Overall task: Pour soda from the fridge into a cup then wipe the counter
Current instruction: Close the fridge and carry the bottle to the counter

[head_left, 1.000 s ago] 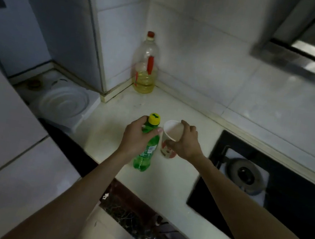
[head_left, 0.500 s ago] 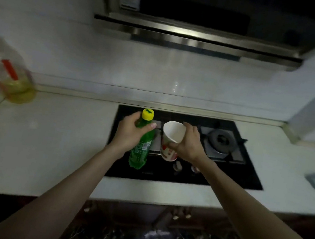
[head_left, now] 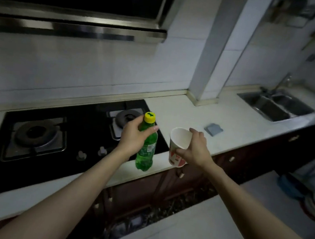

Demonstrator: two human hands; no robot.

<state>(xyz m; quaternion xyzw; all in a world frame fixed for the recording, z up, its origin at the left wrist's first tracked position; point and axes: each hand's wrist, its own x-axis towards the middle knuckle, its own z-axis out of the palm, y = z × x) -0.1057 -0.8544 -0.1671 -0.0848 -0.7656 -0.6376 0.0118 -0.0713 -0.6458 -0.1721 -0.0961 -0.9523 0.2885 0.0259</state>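
Note:
My left hand (head_left: 133, 138) grips a green soda bottle (head_left: 146, 150) with a yellow cap, held upright in the air above the counter's front edge, beside the hob. The cap is on. My right hand (head_left: 194, 148) holds a white paper cup (head_left: 178, 146) with a red print, tilted slightly, its inside looking empty. Cup and bottle are side by side, a small gap between them. A grey folded cloth (head_left: 213, 128) lies on the white counter (head_left: 238, 121) to the right.
A black gas hob (head_left: 52, 134) with two burners fills the counter at left, under a steel range hood (head_left: 74, 25). A tiled pillar (head_left: 213, 66) stands behind the counter. A double steel sink (head_left: 273, 106) with tap sits far right. Dark cabinets run below.
The view has swung right along the counter, from the oil bottle corner past the hob toward the sink. Both hands carried the bottle and cup rightward, still held.

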